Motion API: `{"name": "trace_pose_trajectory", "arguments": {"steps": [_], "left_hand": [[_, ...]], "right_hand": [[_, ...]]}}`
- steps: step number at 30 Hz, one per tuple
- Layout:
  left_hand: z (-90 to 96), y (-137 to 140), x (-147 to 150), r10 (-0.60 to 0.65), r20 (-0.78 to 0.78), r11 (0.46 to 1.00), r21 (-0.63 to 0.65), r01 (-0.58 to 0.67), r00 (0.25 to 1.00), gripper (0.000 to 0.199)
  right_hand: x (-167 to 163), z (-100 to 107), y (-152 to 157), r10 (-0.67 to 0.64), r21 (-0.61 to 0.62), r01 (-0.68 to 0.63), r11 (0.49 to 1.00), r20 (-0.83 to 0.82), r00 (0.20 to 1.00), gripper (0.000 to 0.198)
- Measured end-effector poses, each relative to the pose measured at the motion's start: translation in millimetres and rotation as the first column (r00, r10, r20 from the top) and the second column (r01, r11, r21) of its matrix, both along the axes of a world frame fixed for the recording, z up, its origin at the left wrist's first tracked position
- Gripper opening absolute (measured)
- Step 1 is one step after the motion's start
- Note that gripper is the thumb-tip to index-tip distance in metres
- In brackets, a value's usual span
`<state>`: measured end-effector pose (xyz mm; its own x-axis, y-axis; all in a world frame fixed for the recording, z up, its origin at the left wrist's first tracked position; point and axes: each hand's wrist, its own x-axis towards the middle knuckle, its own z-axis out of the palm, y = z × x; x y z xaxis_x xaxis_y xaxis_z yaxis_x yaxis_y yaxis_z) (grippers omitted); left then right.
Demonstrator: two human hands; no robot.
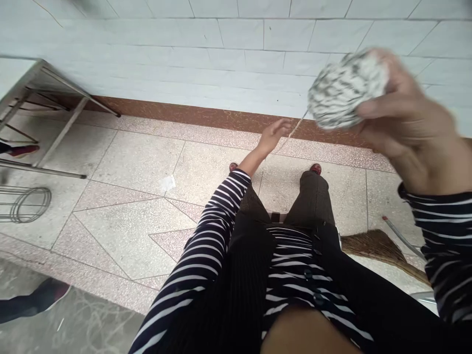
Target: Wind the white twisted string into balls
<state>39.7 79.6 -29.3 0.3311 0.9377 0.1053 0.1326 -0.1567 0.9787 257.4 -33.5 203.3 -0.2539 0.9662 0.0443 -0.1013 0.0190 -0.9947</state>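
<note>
Nearest to my view, at the right of the frame, I have the right hand (416,115) wrapped partway around a ball (342,93) of black-and-white cord. The thumb presses the ball's lower side; the fingers go behind it, largely hidden, and the ball is blurred. It sits in the upper right, held up off the floor.

A thin strand (299,123) runs from the ball's left edge down towards the left hand (273,135), just above the middle of the frame. I see that hand half open, fingers loosely bent, with the strand by its fingertips; whether it grips the strand I cannot tell.

Below the hands I look down over a striped shirt (206,241), a black vest (250,285) and dark trousers (311,201), with red shoes (315,168) beyond them.

On the floor (136,157) I find a broom (372,246) at lower right near a rod (401,237), a white scrap (168,183) left of centre, and a coil of wire (31,205) at the left edge. Another person's foot (51,294) shows at lower left.

Farther off, a pale tabletop (16,71) on metal legs fills the upper left, and a brown skirting (191,114) edges the white wall (239,37) across the top.
</note>
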Motion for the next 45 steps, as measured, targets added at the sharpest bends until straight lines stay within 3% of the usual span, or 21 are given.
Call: {"name": "trace_pose_trajectory", "arguments": {"steps": [4,7,12,17,25,29,34,39,41,45], "left_hand": [[29.0,-31,26,0.055,0.238,0.998,0.024,-0.063,0.97,0.038],[31.2,-44,29,0.02,0.26,1.0,0.015,-0.025,0.965,0.04],[3.4,-63,19,-0.03,0.153,0.999,-0.025,0.034,0.988,0.038],[-25.2,-83,7,-0.021,-0.099,0.999,-0.038,0.017,0.995,0.037],[-64.3,-87,-18,-0.093,-0.404,0.99,-0.135,0.041,0.91,0.032],[-74.2,-78,-28,-0.016,-0.537,0.991,-0.122,-0.059,0.844,0.022],[-49.5,-57,-1,0.035,-0.281,0.999,0.037,-0.026,0.959,0.054],[-16.9,-41,33,0.126,-0.128,0.99,0.08,-0.117,0.984,0.028],[-15.1,-54,36,0.08,-0.122,0.996,0.042,-0.076,0.989,0.028],[-20.6,-103,24,-0.142,-0.158,0.986,-0.114,0.124,0.977,0.027]], "right_hand": [[-18,-36,17,-0.001,-0.237,-0.015,0.971,-0.064,0.998,0.07],[-17,-53,27,0.018,-0.251,-0.03,0.968,-0.051,0.999,0.072],[-9,-56,25,0.029,-0.251,-0.048,0.967,-0.076,0.997,0.066],[-4,-53,18,-0.068,-0.227,0.02,0.974,-0.206,0.976,0.058],[-3,-61,5,-0.115,-0.207,0.037,0.978,-0.381,0.917,0.049],[-6,-66,2,-0.08,-0.182,0.015,0.983,-0.359,0.93,0.056],[-11,-75,4,0.018,-0.157,-0.071,0.985,-0.316,0.949,0.079],[-15,-88,9,0.134,-0.075,-0.15,0.986,-0.182,0.974,0.081],[-13,-93,12,0.096,-0.002,-0.098,0.995,-0.129,0.987,0.086],[-2,-113,24,-0.11,0.158,0.101,0.982,0.047,0.993,0.083]]}}
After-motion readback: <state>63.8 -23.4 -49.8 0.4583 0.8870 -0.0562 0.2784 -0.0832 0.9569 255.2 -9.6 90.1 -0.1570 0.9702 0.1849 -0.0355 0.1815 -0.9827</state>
